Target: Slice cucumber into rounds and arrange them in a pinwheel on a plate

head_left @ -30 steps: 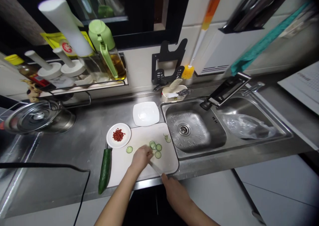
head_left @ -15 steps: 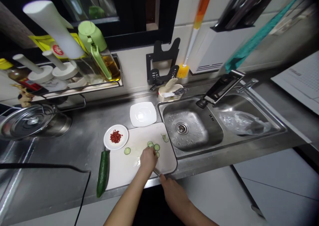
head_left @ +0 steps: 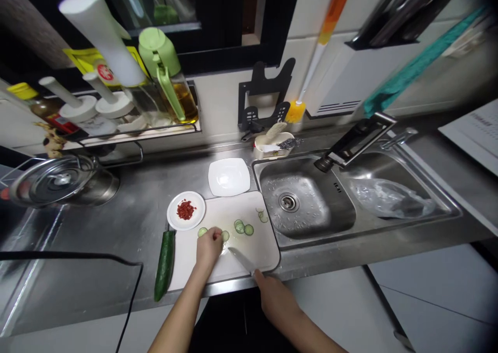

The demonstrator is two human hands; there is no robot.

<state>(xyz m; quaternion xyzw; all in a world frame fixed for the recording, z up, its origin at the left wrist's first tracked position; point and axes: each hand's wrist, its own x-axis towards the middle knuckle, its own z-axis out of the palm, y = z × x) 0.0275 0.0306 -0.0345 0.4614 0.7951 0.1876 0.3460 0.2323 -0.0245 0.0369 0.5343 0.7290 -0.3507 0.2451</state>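
My left hand (head_left: pixel 209 245) is closed in a pinch over the white cutting board (head_left: pixel 187 270), with a cucumber slice (head_left: pixel 225 236) at its fingertips. Another slice (head_left: pixel 202 231) lies by its knuckles, partly covered. My right hand (head_left: pixel 274 293) grips the handle of a knife (head_left: pixel 241 260) at the board's front edge; the blade points up and left over the board. A small cluster of cucumber slices (head_left: pixel 238 227) rests right of centre, with thin green trimmings (head_left: pixel 262 215) near the sink side. A whole-looking cucumber (head_left: pixel 164 266) lies along the board's left edge.
A round plate (head_left: pixel 173 218) of chopped red pieces and a square white plate (head_left: pixel 229 177) sit behind the board. The sink (head_left: pixel 311 197) is at the right, with a plastic bag (head_left: pixel 389 197) in its second basin. A black cable (head_left: pixel 97 259) crosses the counter at left.
My left hand has moved left from the slice cluster, bringing one cucumber slice along. The knife blade now shows more fully. The view has shifted slightly.
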